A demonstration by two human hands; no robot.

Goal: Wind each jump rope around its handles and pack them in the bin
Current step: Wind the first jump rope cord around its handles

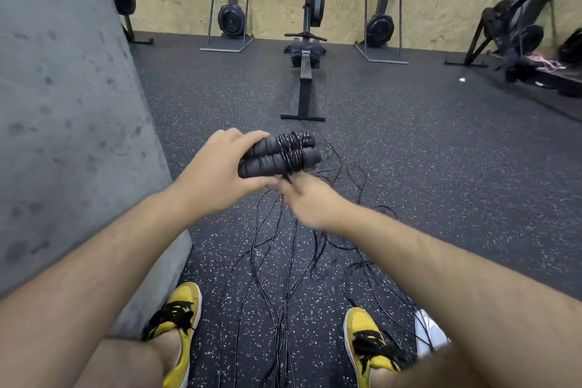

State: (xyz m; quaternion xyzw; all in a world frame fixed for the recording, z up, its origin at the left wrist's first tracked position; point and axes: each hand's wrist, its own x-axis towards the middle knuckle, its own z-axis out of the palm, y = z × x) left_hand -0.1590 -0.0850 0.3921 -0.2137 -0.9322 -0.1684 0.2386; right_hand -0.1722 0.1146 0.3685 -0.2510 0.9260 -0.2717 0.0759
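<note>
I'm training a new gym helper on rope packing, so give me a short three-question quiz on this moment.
1. True or false: the left hand holds the two handles side by side.
2. What is the right hand doing? A) resting on a shoe B) working the rope just below the handles C) touching the rowing machine
3. Where do the loose ropes lie?

Key: 1 true. 2 B, though blur hides its grip. 3 On the speckled floor, between the yellow shoes.
</note>
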